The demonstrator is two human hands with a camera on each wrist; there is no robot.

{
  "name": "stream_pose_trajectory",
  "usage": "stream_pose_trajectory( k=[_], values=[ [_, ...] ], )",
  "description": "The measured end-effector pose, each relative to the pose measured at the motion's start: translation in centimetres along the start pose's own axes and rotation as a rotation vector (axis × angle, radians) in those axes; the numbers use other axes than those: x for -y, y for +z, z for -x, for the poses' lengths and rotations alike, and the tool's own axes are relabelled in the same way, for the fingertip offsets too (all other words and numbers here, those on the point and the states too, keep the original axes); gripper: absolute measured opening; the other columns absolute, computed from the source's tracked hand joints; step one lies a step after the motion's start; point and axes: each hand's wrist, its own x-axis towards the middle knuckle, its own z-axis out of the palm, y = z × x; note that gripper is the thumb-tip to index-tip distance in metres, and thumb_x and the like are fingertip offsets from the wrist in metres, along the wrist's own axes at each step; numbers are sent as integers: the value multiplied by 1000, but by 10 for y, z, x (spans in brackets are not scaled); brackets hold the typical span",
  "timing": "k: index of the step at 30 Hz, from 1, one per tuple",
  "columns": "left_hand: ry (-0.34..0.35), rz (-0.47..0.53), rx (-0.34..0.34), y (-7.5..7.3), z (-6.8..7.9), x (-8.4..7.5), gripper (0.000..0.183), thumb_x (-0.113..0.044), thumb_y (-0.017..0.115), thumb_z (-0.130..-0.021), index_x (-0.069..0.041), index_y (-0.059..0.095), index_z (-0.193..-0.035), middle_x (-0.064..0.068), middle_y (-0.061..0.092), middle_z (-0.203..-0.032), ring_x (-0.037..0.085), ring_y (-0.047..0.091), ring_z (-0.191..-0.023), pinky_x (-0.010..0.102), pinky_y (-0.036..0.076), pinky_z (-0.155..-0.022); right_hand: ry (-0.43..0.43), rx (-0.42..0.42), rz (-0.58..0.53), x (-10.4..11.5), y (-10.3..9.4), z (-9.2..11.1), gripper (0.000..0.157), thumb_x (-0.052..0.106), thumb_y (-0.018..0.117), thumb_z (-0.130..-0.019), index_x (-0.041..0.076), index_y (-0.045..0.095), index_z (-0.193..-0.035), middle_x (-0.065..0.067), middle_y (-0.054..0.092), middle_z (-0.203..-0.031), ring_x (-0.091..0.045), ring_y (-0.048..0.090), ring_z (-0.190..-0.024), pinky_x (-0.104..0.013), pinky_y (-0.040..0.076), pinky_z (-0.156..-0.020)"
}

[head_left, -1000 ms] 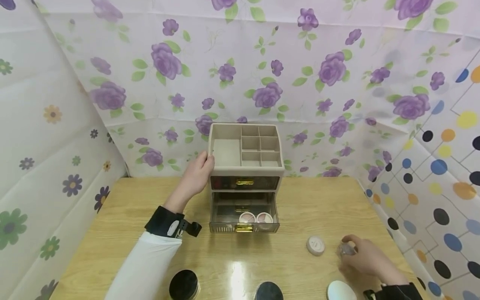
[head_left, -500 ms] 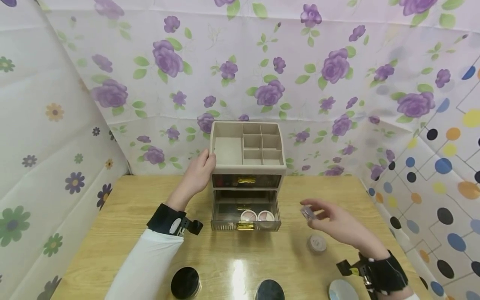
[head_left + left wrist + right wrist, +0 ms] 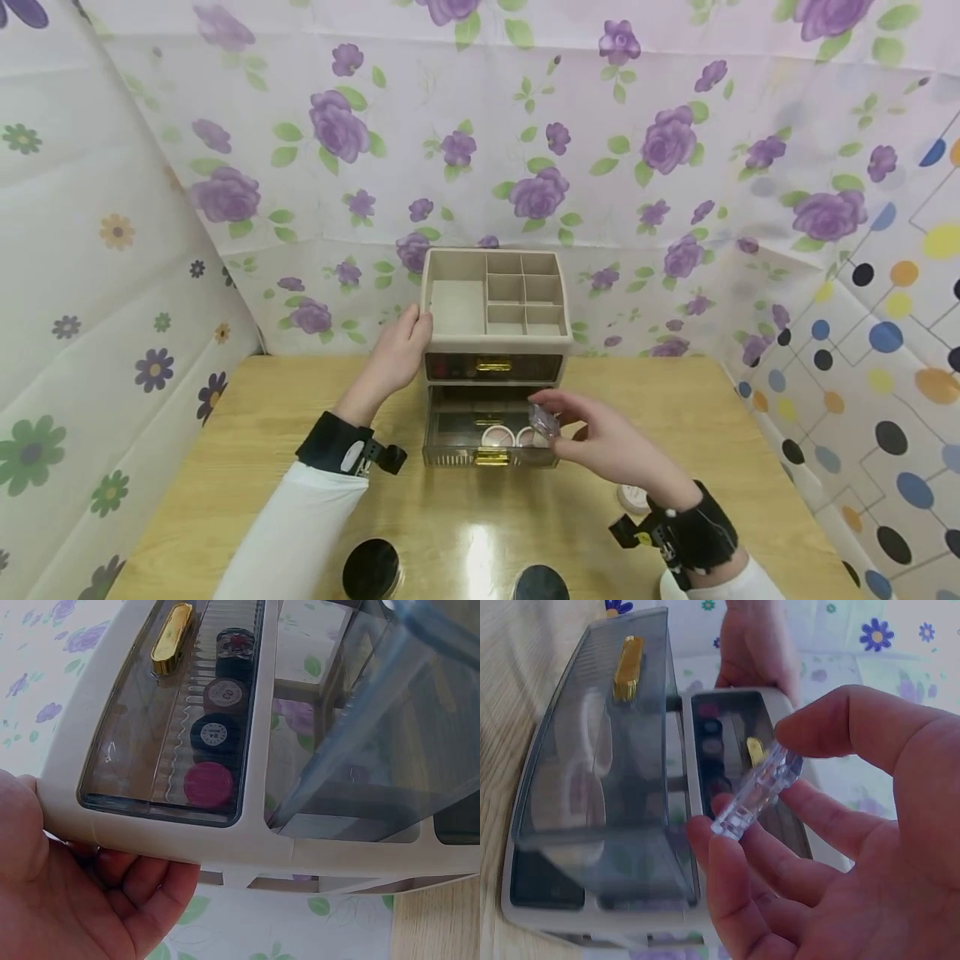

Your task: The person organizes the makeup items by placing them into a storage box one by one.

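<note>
In the head view, my left hand (image 3: 392, 354) grips the left side of a beige cosmetics organizer (image 3: 495, 342), its thumb near the top edge. The middle drawer (image 3: 450, 455), see-through with a gold handle, is pulled out and holds two round pale compacts (image 3: 497, 436). Over this drawer's right part, my right hand (image 3: 603, 437) pinches a small clear faceted case (image 3: 756, 791) between thumb and fingertips; its contents cannot be made out. The left wrist view shows the closed upper drawer (image 3: 127, 750) with several round-ended cosmetics, one with a pink end (image 3: 208, 784).
A round pale container (image 3: 633, 498) lies on the wooden table (image 3: 300, 483), partly behind the right forearm. Two black-lidded jars, one at left (image 3: 371, 568) and a darker one (image 3: 540, 583) at centre, stand at the front. A white round item (image 3: 670, 586) is partly hidden by the right sleeve.
My right hand has picked up the clear case from the table's right side and carried it leftward to the open drawer. The left hand stays on the organizer.
</note>
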Motion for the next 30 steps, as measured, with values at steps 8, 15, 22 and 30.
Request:
stream_pose_trajectory(
  k=[8,15,22,30],
  values=[
    [-4,1,12,1,0,2,36,-35,24,-109,-7,34,-89,11,36,-76,26,34,-61,36,32,-55,-63,29,52,1,17,-19,56,9,68,-85,38,56,-131,10,65,-111,-9,61,-91,-32,56,-65],
    [-2,-2,1,-1,-1,-1,35,-33,25,-109,-7,35,-89,11,36,-77,27,35,-63,36,34,-56,-93,80,76,5,25,-38,47,14,66,-90,33,60,-133,15,63,-114,-15,60,-74,-29,49,-56],
    [-9,2,11,-1,-1,-3,34,-34,25,-109,-7,36,-91,12,39,-78,27,37,-63,37,35,-55,-84,129,117,6,39,-59,46,20,64,-91,25,59,-137,16,63,-119,-12,58,-77,-31,49,-69],
    [-19,-14,10,0,-2,-2,37,-37,24,-109,-6,38,-94,13,40,-80,28,40,-67,38,37,-59,-67,185,113,8,52,-79,43,20,66,-92,21,61,-135,12,65,-112,-8,55,-70,-29,47,-67]
  ],
)
